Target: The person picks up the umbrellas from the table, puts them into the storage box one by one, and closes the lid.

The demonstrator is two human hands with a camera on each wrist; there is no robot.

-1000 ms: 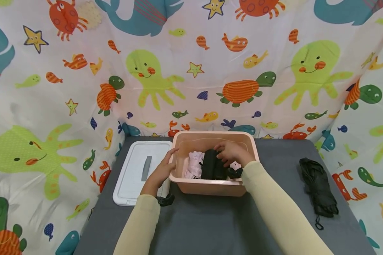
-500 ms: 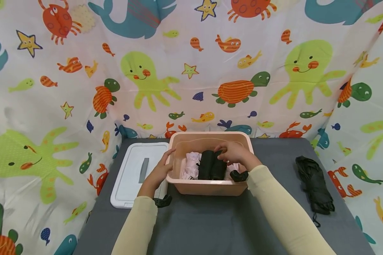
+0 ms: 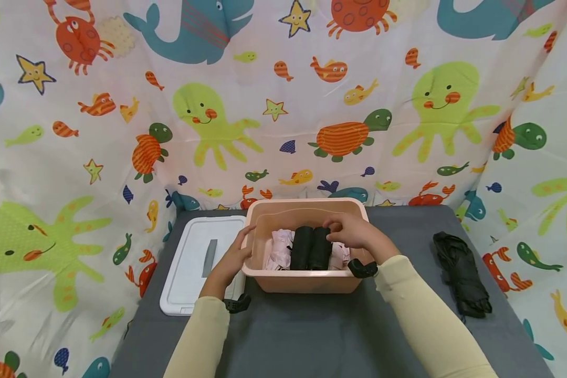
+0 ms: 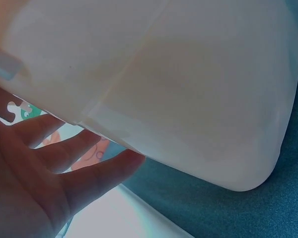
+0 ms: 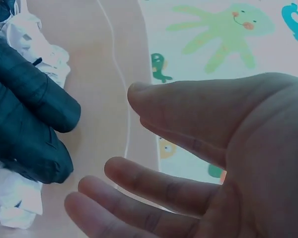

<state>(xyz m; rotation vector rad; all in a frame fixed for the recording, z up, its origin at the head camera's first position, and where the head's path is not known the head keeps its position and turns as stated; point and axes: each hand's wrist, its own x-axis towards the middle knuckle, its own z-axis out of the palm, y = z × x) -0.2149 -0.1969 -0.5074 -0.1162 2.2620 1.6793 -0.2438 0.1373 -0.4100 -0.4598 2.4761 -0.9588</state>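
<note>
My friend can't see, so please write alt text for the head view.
A person's open right hand hovers over a peach bin holding two black rolls between pale pink bundles; the left hand is at the bin's left side. On the grey table, a white lid lies left and a folded black item right.

Readable text, labels, brands, numbers, signs: none, in the head view or either wrist view
</note>
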